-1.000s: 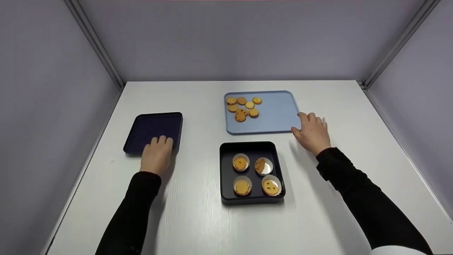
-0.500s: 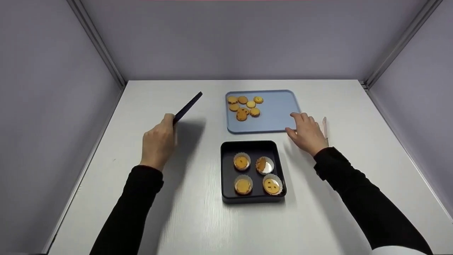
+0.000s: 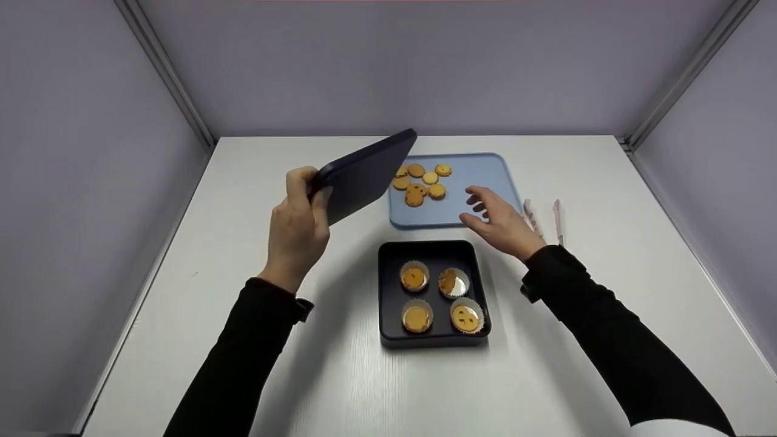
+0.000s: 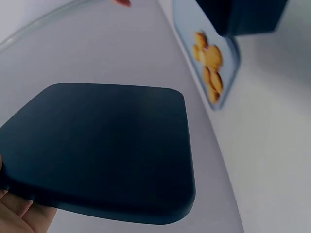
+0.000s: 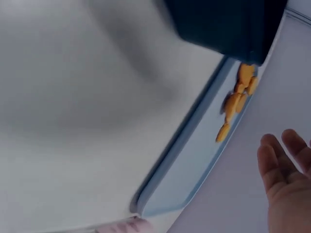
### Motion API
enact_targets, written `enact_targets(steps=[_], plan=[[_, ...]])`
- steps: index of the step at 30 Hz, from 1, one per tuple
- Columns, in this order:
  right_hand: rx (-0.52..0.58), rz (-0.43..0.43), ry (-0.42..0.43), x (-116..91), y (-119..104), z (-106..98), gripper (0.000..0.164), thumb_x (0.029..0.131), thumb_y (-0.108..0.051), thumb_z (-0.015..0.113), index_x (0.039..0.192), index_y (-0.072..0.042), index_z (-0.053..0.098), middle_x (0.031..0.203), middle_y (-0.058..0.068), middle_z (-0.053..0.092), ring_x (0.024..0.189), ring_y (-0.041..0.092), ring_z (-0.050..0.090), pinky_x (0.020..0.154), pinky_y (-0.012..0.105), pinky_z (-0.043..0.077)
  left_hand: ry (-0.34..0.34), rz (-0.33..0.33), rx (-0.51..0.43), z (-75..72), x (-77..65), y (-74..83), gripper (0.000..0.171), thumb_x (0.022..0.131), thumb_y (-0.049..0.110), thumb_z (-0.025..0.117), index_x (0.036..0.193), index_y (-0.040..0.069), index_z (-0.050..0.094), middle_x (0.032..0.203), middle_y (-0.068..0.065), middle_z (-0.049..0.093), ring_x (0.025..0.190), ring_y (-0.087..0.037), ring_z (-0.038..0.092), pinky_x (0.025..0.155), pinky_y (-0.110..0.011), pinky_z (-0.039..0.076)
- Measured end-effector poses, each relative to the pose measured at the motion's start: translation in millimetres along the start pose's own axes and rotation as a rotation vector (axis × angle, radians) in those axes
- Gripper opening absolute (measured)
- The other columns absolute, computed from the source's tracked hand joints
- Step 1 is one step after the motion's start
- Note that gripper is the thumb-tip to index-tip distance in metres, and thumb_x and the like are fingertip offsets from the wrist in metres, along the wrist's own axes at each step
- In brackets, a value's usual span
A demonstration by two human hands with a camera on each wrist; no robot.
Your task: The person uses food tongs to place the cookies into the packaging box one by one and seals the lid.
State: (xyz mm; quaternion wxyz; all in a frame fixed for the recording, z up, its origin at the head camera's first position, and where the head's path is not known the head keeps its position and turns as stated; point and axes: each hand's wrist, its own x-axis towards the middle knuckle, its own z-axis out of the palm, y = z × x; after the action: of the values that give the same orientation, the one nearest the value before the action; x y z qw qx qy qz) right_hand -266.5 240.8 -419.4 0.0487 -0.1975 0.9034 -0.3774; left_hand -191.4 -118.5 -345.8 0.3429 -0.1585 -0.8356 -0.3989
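Observation:
A dark navy lid point(image 3: 367, 173) hangs tilted in the air, its near left edge gripped between the thumb and fingers of my left hand point(image 3: 297, 227). The left wrist view shows the broad flat face of the lid point(image 4: 102, 150). My right hand point(image 3: 501, 224) holds nothing, its fingers apart and slightly bent, above the front right of the blue tray point(image 3: 479, 176). Below the two hands stands a black square box point(image 3: 393, 255) with several paper cups inside. Cookies sit in them, such as the round cookie point(image 3: 414, 278) at the back left.
Several cookies point(image 3: 416, 194) lie on the left part of the blue tray; the lid covers its left edge in the head view. Two slim pinkish-handled utensils point(image 3: 558, 221) lie right of the tray, their ends partly hidden. Grey walls point(image 3: 388, 67) enclose the white table point(image 3: 243, 182).
My left hand has lifted the lid off the table at the left and carried it up and rightward, turning it. My right hand has moved left over the tray, uncovering the utensils.

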Motion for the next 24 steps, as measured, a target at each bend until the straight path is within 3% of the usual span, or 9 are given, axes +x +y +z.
enact_targets(steps=[3, 7, 11, 17, 20, 24], plan=[[0.095, -0.020, -0.034, 1.5, -7.2, 0.7, 0.065, 0.106, -0.037, 0.056, 0.158, -0.009, 0.031, 0.147, 0.018, 0.048, 0.132, 0.038, 0.051, 0.110, 0.050, 0.038, -0.003, -0.032, -0.124, 0.7, 2.6, 7.5, 0.021, 0.105, 0.009, 0.054, 0.120, -0.004, 0.046, 0.100, -0.018, 0.067, 0.088, -0.028, 0.068, 0.077, -0.043, 0.054], [0.220, -0.040, -0.081, 3.2, -14.8, 1.9, 0.064, 0.105, -0.041, 0.055, 0.160, -0.018, 0.029, 0.152, 0.011, 0.045, 0.136, 0.030, 0.050, 0.110, 0.045, 0.040, -0.016, -0.129, -0.359, 3.8, 6.8, 12.6, 0.021, 0.106, 0.007, 0.051, 0.122, -0.005, 0.045, 0.104, -0.016, 0.067, 0.092, -0.021, 0.067, 0.080, -0.033, 0.053], [0.336, -0.055, -0.138, 3.6, -20.4, 3.2, 0.060, 0.106, -0.036, 0.054, 0.159, -0.020, 0.030, 0.150, 0.010, 0.048, 0.133, 0.026, 0.053, 0.110, 0.042, 0.042, -0.056, -0.211, -0.548, 9.5, 7.3, 13.1, 0.020, 0.105, 0.004, 0.050, 0.123, -0.005, 0.044, 0.109, -0.019, 0.068, 0.097, -0.024, 0.069, 0.081, -0.030, 0.055], [0.518, -0.071, -0.163, 5.7, -30.4, 1.4, 0.052, 0.107, -0.022, 0.053, 0.155, -0.010, 0.036, 0.131, 0.016, 0.056, 0.110, 0.025, 0.063, 0.096, 0.040, 0.051, -0.156, -0.320, -0.672, 18.0, 5.2, 11.9, 0.022, 0.108, 0.005, 0.045, 0.128, -0.003, 0.042, 0.116, -0.020, 0.068, 0.099, -0.028, 0.069, 0.082, -0.032, 0.056], [0.544, -0.045, -0.133, 6.7, -35.6, -2.7, 0.052, 0.106, -0.023, 0.056, 0.153, -0.010, 0.038, 0.125, 0.012, 0.060, 0.101, 0.022, 0.065, 0.083, 0.035, 0.053, -0.199, -0.381, -0.712, 22.4, 5.0, 10.8, 0.023, 0.108, 0.007, 0.045, 0.129, -0.001, 0.041, 0.115, -0.017, 0.068, 0.094, -0.027, 0.068, 0.077, -0.031, 0.054], [0.617, -0.005, -0.140, 5.5, -41.5, -8.6, 0.060, 0.104, -0.024, 0.061, 0.156, -0.013, 0.033, 0.121, 0.014, 0.065, 0.100, 0.024, 0.068, 0.077, 0.035, 0.056, -0.253, -0.485, -0.754, 28.5, 3.8, 9.1, 0.023, 0.109, 0.009, 0.046, 0.130, 0.002, 0.042, 0.108, -0.016, 0.068, 0.083, -0.023, 0.066, 0.066, -0.029, 0.052]])
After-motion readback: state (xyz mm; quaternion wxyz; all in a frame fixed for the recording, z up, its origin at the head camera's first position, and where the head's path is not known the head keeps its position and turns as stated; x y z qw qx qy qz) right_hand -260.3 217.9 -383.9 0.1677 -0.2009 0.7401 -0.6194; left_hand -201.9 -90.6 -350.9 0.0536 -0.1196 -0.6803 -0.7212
